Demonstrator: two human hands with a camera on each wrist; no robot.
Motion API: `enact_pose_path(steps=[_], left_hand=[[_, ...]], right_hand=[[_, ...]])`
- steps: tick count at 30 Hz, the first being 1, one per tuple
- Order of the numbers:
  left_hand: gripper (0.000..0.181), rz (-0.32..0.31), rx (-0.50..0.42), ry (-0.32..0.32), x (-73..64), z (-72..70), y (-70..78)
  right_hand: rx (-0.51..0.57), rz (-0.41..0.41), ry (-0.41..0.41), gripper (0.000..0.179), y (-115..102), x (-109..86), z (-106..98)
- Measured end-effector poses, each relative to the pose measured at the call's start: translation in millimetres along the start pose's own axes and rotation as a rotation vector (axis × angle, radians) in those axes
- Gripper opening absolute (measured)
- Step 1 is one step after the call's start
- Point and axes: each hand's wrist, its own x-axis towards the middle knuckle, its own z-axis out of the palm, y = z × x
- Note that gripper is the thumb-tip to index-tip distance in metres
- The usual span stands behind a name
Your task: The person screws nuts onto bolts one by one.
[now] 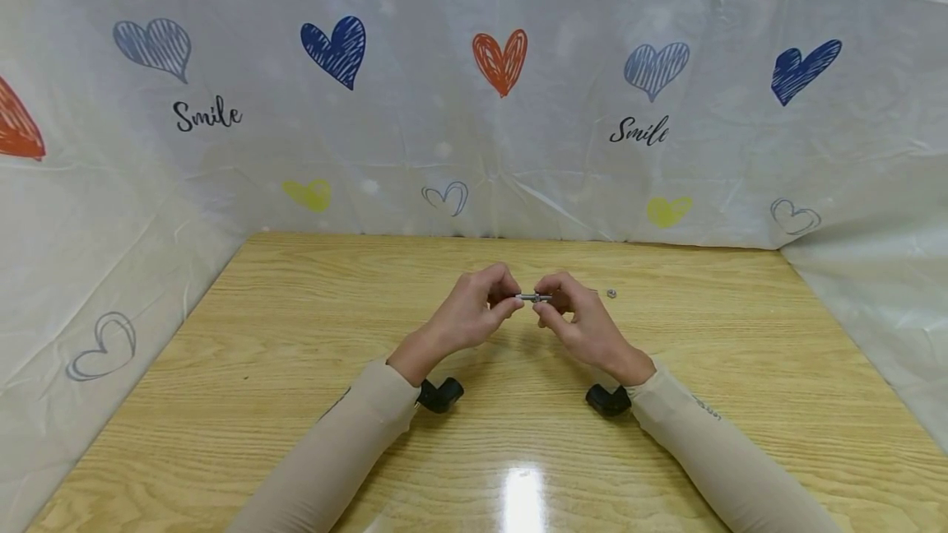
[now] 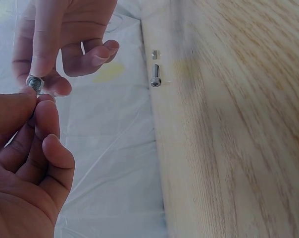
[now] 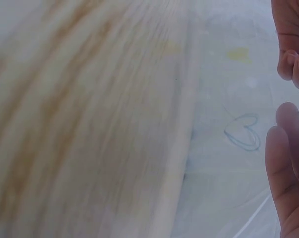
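Over the table, my left hand (image 1: 474,307) pinches a metal bolt (image 1: 526,297) between thumb and fingers, the bolt lying roughly level. My right hand (image 1: 581,319) meets it from the other side, thumb and forefinger pinching a small nut (image 1: 538,298) around the threaded end. In the left wrist view, the bolt's threads (image 2: 34,85) show between the two hands, with the nut's edge beside the right fingertips. The bolt's head is hidden in the left fingers. The right wrist view catches only parts of the fingers (image 3: 283,173).
A second socket-head bolt (image 2: 156,77) and a loose nut (image 2: 155,54) lie on the wooden table (image 1: 296,311), beyond the right hand. A white cloth with printed hearts (image 1: 499,64) hangs behind the table and along its sides. Black wrist mounts (image 1: 442,395) sit under the sleeves.
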Motion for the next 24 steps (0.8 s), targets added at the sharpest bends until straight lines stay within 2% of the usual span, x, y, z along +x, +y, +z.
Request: enact_pose_path(steps=[5,11,18,22,24], left_hand=[[0.005,0.007,0.001,0.003,0.0,0.4,-0.3],[0.006,0.022,-0.01,-0.005,0.1,1.2,0.6],[0.005,0.015,0.001,-0.008,-0.1,1.2,1.1],[0.004,0.0,0.004,-0.01,-0.3,0.3,1.3],[0.004,0.001,0.003,-0.01,-0.3,0.0,0.7]], right_hand=[[0.022,0.028,-0.004,0.008,13,-1.0,1],[-0.018,0.001,0.008,0.011,13,-0.3,0],[-0.016,0.051,0.004,0.006,13,-1.9,-2],[-0.025,0.043,0.0,0.02,13,-2.4,-2],[-0.027,0.035,-0.002,0.024,1,-1.7,-3]])
